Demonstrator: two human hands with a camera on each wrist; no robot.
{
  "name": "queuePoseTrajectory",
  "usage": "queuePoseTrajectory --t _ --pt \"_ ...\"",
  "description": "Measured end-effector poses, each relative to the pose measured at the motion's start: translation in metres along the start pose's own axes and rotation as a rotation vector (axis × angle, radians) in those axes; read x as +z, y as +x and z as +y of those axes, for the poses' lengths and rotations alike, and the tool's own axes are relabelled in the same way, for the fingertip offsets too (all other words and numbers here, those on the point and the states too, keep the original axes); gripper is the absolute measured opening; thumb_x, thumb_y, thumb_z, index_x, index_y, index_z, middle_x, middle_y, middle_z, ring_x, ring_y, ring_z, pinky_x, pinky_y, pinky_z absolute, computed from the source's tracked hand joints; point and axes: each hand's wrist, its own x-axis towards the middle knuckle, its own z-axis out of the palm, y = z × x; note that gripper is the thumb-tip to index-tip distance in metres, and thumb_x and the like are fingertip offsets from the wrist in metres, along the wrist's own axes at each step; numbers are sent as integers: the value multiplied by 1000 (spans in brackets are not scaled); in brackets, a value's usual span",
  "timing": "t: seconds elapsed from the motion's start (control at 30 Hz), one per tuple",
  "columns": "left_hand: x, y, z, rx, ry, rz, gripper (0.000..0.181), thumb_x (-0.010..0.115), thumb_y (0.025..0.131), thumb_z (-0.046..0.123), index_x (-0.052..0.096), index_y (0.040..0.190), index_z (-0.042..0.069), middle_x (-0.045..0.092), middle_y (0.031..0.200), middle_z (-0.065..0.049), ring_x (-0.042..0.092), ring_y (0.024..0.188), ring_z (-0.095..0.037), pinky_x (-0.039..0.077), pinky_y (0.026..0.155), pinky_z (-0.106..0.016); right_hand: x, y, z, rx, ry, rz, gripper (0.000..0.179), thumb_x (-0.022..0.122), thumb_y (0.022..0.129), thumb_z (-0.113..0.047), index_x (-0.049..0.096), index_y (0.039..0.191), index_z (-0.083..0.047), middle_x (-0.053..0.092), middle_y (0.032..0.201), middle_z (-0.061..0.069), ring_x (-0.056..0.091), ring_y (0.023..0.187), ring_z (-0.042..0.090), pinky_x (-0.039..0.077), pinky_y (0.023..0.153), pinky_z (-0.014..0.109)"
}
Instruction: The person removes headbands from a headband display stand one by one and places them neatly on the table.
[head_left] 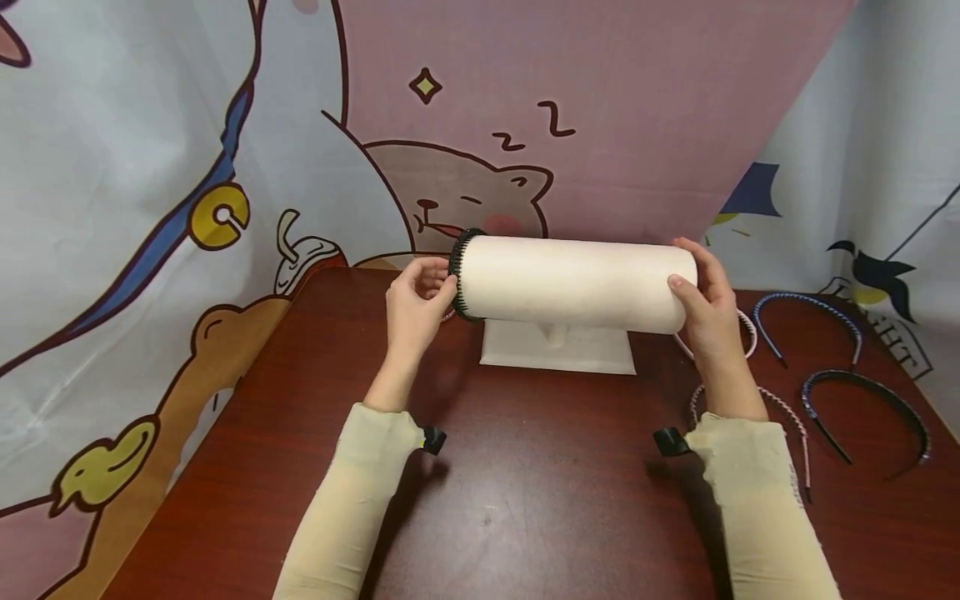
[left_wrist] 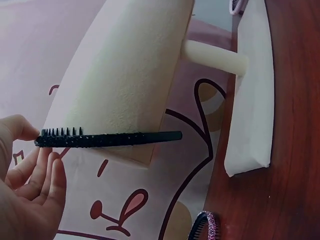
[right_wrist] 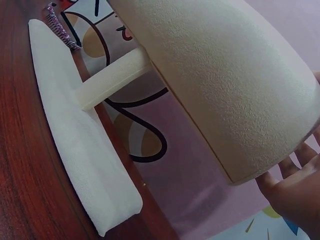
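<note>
A white, padded headband display stand has a thick horizontal cylinder (head_left: pixel 570 283) on a short post (left_wrist: pixel 215 57) above a flat base (head_left: pixel 555 357). Around the cylinder's left end sits a black toothed headband (left_wrist: pixel 105 140), its teeth lying against the white surface. My left hand (head_left: pixel 420 304) pinches this headband between thumb and fingers at its front side. At the other end, my right hand (head_left: pixel 708 321) grips the cylinder, thumb in front and the other fingers round the end face. In the left wrist view, one tip of the headband sticks out past the cylinder's underside.
On the right of the dark red table (head_left: pixel 510 500) lie a blue headband (head_left: pixel 806 298), a dark one (head_left: pixel 873 379) and a pink one (head_left: pixel 795 412), with a paler one (head_left: pixel 748 333) partly behind my right hand. A glittery pink headband (left_wrist: pixel 212 225) lies beyond my left hand. Printed curtains hang behind.
</note>
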Motion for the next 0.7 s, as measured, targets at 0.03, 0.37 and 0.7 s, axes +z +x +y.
queuePoseTrajectory --t 0.03,0.37,0.7 --pt "-1 0 0 -20 -20 -5 22 69 88 9 70 109 1 71 98 -16 63 81 -8 51 72 -16 0 0 0 -1 3 1 47 58 97 -6 52 143 -15 47 147 0 46 124 11 49 86 19" --pt "-9 1 -3 -132 -221 -42 23 67 92 5 67 112 -5 68 95 0 63 80 -2 53 71 -16 0 0 2 -16 26 -4 47 57 97 -4 52 143 -13 46 149 5 46 124 12 50 86 19" --pt "-23 3 -7 -179 -264 -26 25 66 92 3 65 116 -5 64 86 13 63 77 -1 55 69 -17 1 -1 0 -10 44 3 47 56 97 -2 53 143 -13 48 146 2 47 124 11 48 87 19"
